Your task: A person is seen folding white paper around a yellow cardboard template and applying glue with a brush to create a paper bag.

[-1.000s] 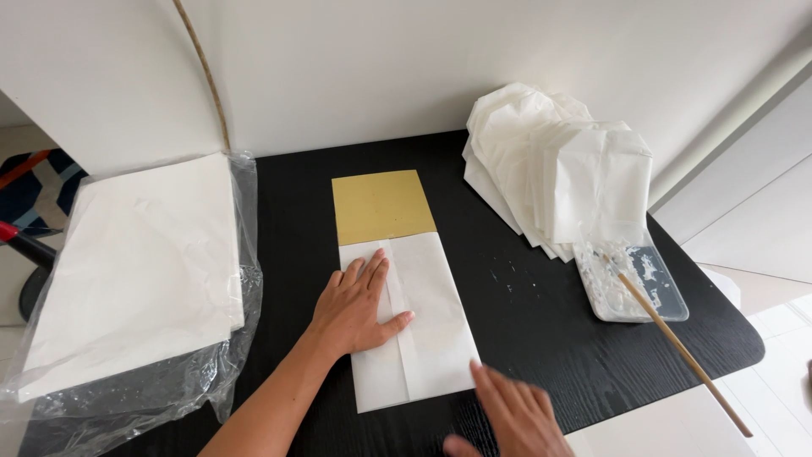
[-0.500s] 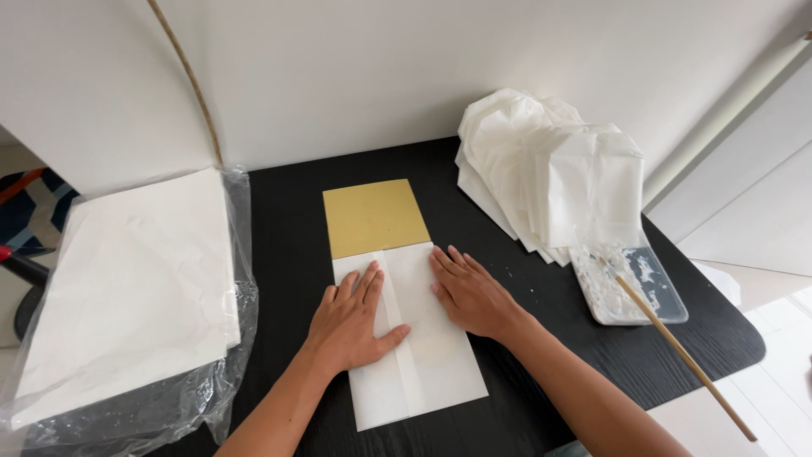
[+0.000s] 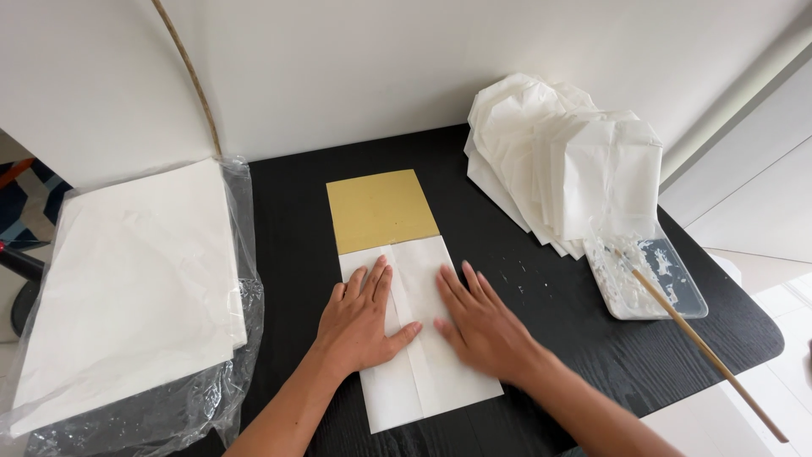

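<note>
Black tabletop (image 3: 541, 338) fills the view, wall along its back edge. Big stack of white sheets (image 3: 127, 288) in a clear plastic wrap sits at the left edge, prob. the supply pile. At the back right corner, a fanned heap of folded white paper pieces (image 3: 567, 161), looks like the finished lot set aside. Centre of the tabletop: folded white paper (image 3: 419, 338) w/ a gold card (image 3: 381, 210) poking out toward the back edge, likely a template inside the fold. Left hand (image 3: 365, 320) & right hand (image 3: 482, 326) both lie flat, fingers spread, side by side on the paper, either side of the centre seam, apparently pressing it down. Near the right edge, a small clear tray (image 3: 647, 279) of white paste w/ a thin wooden stick (image 3: 702, 351) resting in it.
</note>
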